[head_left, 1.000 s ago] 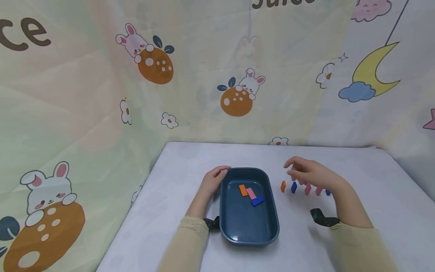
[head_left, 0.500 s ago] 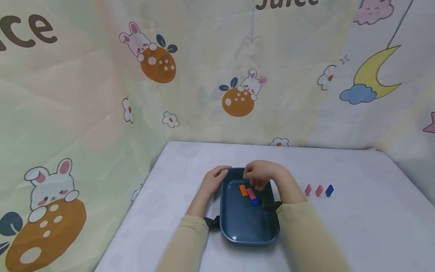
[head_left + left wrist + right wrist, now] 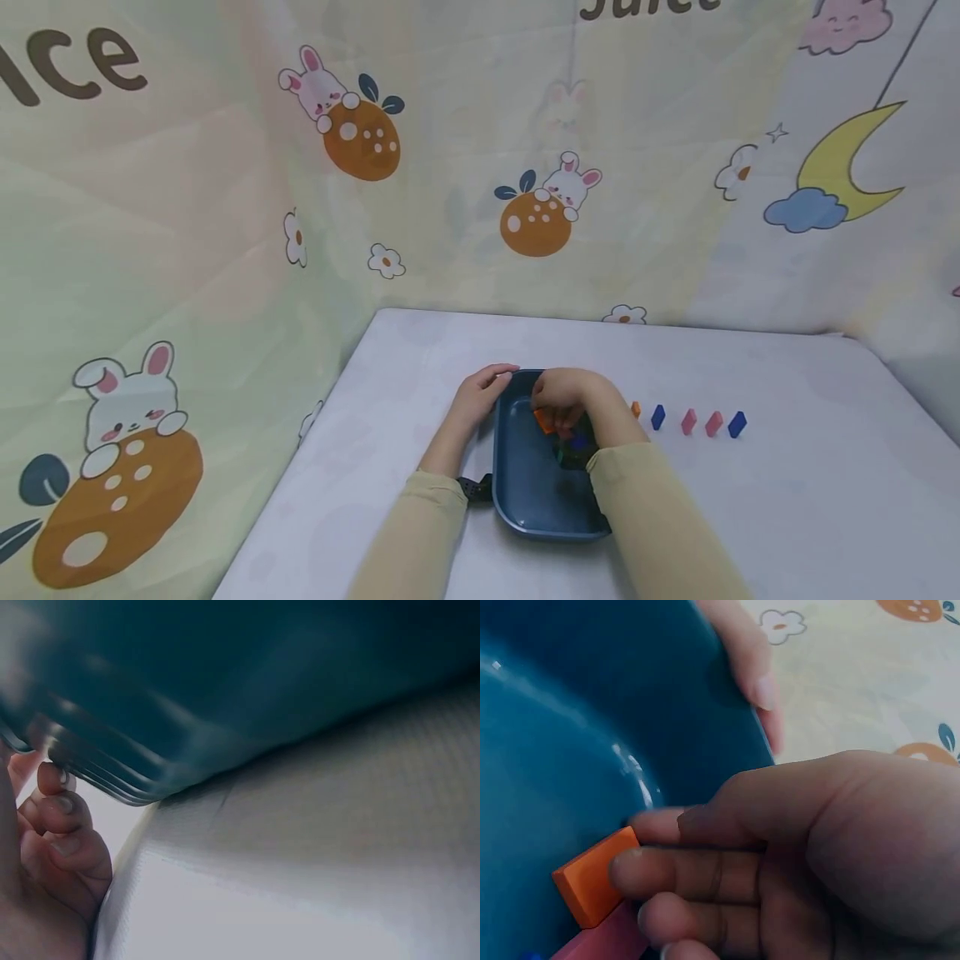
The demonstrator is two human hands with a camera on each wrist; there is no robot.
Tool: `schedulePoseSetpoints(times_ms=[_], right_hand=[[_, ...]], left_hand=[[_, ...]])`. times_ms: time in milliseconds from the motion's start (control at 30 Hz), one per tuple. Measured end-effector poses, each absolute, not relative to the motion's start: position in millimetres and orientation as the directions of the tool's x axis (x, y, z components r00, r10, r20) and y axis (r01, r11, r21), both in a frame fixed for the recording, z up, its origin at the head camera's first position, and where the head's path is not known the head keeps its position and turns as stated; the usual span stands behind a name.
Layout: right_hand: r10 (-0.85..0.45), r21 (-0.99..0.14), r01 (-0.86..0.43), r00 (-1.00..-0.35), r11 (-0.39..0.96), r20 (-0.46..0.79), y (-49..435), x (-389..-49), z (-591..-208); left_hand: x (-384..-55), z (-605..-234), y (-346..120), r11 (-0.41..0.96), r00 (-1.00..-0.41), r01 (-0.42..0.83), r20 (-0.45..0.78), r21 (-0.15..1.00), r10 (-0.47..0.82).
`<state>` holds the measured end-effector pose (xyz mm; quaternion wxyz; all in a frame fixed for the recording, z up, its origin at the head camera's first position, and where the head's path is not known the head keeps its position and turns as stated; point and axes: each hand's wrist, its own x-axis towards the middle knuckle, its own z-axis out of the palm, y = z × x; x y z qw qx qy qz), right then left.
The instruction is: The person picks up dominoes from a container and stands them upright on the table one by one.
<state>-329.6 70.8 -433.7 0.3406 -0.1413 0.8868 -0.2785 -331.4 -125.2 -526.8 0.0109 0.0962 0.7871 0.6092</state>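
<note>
In the head view a dark blue tray (image 3: 517,500) lies on the table. My left hand (image 3: 477,396) rests against its far-left corner; the left wrist view shows the fingers (image 3: 73,851) loosely bent outside the wall. My right hand (image 3: 567,400) reaches down inside the tray. Its fingertips touch an orange block (image 3: 596,877) in the right wrist view, without a plain pinch around it. A pink block (image 3: 619,934) lies against the orange one, partly under the fingers. Blue shows just below the right hand in the head view.
Right of the tray, several small blocks stand in a row: an orange block (image 3: 636,409), a blue block (image 3: 657,417), a pink block (image 3: 688,422), another pink block (image 3: 713,423) and a blue block (image 3: 737,424). A printed cloth (image 3: 450,125) hangs behind the table.
My right hand has moved left from above the row of standing blocks and down into the tray, onto the blocks there. The left hand stays at the tray's corner. The camera view has shifted slightly.
</note>
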Motion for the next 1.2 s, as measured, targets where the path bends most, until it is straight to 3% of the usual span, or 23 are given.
schedulePoseSetpoints(times_ms=[267, 467, 767, 1200], right_hand=[[-0.354, -0.601, 0.033, -0.781, 0.799, -0.514, 72.6, -326.9, -438.0], [-0.368, -0.640, 0.068, -0.770, 0.765, -0.521, 73.0, -328.7, -446.7], [-0.560, -0.751, -0.073, -0.713, 0.656, -0.421, 76.8, -337.4, -467.3], [-0.557, -0.535, -0.303, -0.720, 0.788, -0.413, 62.0, -333.6, -465.1]], left_hand=[[-331.0, -526.0, -124.3, 0.267, -0.983, 0.137, 0.098, 0.954, 0.155], [-332.7, -526.1, -124.5, 0.259, -0.983, 0.141, 0.103, 0.956, 0.155], [-330.5, -525.4, -125.5, 0.272, -0.985, 0.124, 0.084, 0.954, 0.154], [-329.5, -527.0, -125.1, 0.229, -0.979, 0.161, 0.126, 0.960, 0.161]])
